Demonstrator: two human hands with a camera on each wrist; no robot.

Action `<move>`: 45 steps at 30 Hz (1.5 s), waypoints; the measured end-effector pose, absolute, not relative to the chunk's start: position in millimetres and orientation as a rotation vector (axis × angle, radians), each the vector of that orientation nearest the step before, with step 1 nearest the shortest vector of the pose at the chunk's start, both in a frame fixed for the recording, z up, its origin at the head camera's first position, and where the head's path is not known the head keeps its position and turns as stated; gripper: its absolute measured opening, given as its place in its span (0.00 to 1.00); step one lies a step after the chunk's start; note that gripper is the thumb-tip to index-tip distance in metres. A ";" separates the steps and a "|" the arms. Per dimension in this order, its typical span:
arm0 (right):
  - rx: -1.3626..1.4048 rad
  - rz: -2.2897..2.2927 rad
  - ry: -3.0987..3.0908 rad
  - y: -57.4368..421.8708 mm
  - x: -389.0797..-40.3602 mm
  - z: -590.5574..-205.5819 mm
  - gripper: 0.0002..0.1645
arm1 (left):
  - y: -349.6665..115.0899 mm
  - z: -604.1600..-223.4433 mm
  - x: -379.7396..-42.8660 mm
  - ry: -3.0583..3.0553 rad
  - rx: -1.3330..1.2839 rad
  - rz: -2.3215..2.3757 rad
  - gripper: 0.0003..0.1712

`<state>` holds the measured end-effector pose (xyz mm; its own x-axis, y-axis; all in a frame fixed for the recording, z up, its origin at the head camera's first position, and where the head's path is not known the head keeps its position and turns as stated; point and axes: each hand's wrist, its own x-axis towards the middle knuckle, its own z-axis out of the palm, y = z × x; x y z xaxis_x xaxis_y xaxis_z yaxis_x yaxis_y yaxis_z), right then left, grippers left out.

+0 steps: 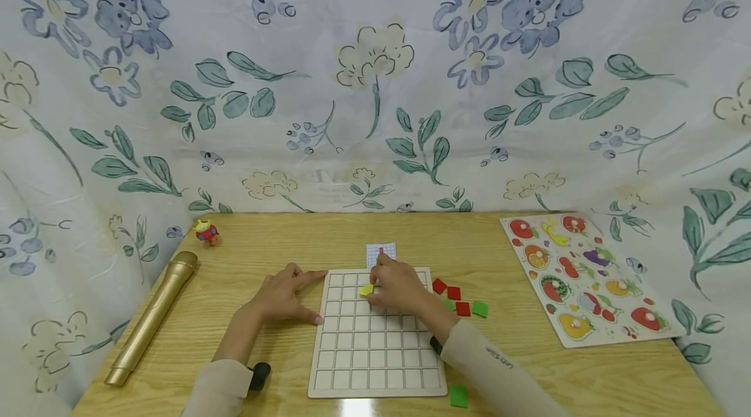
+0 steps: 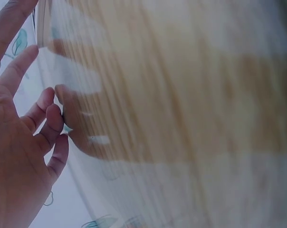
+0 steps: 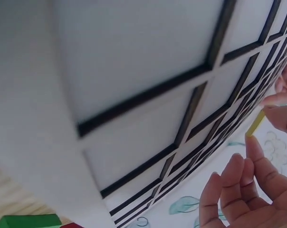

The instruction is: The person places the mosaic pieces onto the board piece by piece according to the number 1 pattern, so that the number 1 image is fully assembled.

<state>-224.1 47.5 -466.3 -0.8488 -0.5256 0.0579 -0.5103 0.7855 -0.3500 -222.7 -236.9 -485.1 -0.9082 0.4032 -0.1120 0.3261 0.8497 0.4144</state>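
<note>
A white grid board (image 1: 375,378) with recessed square cells lies flat on the wooden table. Over its upper middle my right hand (image 1: 396,283) pinches a yellow square tile (image 1: 366,290) between thumb and index finger. In the right wrist view the tile (image 3: 255,123) shows edge-on, held close over the board (image 3: 134,137). My left hand (image 1: 285,296) is spread at the board's left side, thumb and index fingertips right at the edge. The left wrist view shows this hand (image 2: 20,137) with its fingers extended or loosely bent and nothing in its grasp.
Red tiles (image 1: 454,293) and green tiles (image 1: 480,309) lie right of the board, another green tile (image 1: 459,397) near its lower right corner. Behind it lies a printed grid card (image 1: 380,253). A fruit puzzle board (image 1: 581,280), gold tube (image 1: 154,319) and small toy (image 1: 206,232) are farther out.
</note>
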 end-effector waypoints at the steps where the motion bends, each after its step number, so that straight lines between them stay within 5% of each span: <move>1: -0.860 -0.544 2.934 47.0 -224.3 -466.8 0.12 | -236.7 -485.0 -222.7 2.833 0.561 0.582 0.58; 45: -0.787 -0.619 2.874 41.3 -224.3 -470.3 0.11 | -234.5 -484.7 -219.5 2.843 0.533 0.579 0.58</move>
